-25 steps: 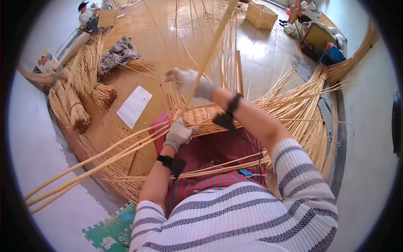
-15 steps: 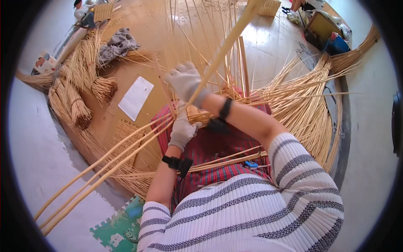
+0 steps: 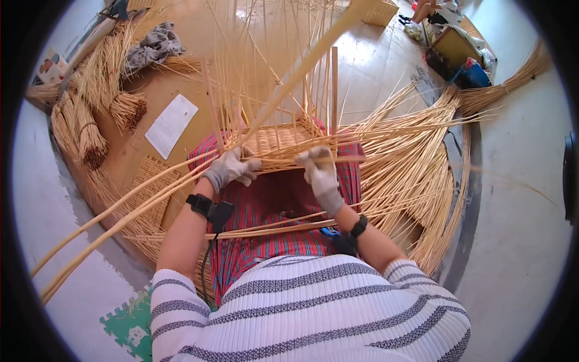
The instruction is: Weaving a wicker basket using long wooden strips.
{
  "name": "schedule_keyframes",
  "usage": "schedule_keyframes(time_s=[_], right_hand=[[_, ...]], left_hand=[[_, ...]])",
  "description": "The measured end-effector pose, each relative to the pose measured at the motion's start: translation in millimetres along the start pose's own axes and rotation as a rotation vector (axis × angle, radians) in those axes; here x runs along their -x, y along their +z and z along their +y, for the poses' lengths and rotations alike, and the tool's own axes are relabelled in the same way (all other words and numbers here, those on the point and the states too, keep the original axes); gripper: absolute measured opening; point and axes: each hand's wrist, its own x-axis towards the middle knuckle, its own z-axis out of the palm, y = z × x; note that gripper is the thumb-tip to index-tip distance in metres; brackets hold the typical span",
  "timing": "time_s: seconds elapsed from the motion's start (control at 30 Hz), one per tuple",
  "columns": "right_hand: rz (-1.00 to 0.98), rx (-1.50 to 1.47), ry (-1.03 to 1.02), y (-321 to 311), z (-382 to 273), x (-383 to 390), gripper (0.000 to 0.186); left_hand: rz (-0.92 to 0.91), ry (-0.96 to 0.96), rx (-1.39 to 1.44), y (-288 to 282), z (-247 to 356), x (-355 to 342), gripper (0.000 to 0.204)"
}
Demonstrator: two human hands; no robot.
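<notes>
A partly woven wicker basket (image 3: 274, 140) rests on my lap over a red striped cloth (image 3: 241, 205), its long upright rods fanning away from me. My gloved left hand (image 3: 231, 167) is closed around the willow rods at the basket's near left corner. Several thick rods (image 3: 132, 196) run from that corner out to the lower left. At the near right side, my gloved right hand (image 3: 322, 178) is closed on a willow rod (image 3: 350, 159) that trails off to the right, blurred. One thick pale rod (image 3: 301, 69) slants up across the view, close to me.
Loose willow rods (image 3: 410, 163) lie heaped on the right. Tied rod bundles (image 3: 90, 145) and a grey cloth (image 3: 154, 48) lie at the left. A white sheet (image 3: 171, 125) is on the floor beside a woven panel (image 3: 151, 187). A blue container (image 3: 473, 75) stands far right.
My right hand has come down from above the left corner to the basket's near right side, drawing a rod along. My left hand stays at the corner. The basket's woven wall now shows.
</notes>
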Motion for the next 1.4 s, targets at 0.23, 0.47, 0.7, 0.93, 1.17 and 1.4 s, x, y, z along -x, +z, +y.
schedule_keyframes(time_s=[0.23,0.47,0.7,0.93,1.17,1.4], right_hand=[[-0.456,0.575,-0.002,63.8,-63.1,-114.8,0.029],[-0.561,1.164,-0.332,128.5,-31.6,-197.9,0.072],[-0.140,0.561,-0.211,122.7,-44.4,-182.4,0.064],[0.024,0.210,-0.321,17.1,-7.6,-60.3,0.018],[0.124,-0.583,-0.040,93.7,-36.3,-16.6,0.016],[-0.048,-0.234,-0.155,8.6,-14.1,-47.1,0.010]], left_hand=[[0.341,0.088,0.251,21.1,-19.6,-12.5,0.018],[0.419,0.075,0.367,27.5,-31.3,-33.1,0.034],[0.403,0.043,0.326,14.9,-33.7,-33.7,0.030],[0.289,0.146,0.304,12.1,-22.5,-29.0,0.024],[0.513,0.021,0.327,22.1,-23.4,-43.4,0.037],[0.657,0.110,0.483,50.2,0.2,-26.4,0.034]])
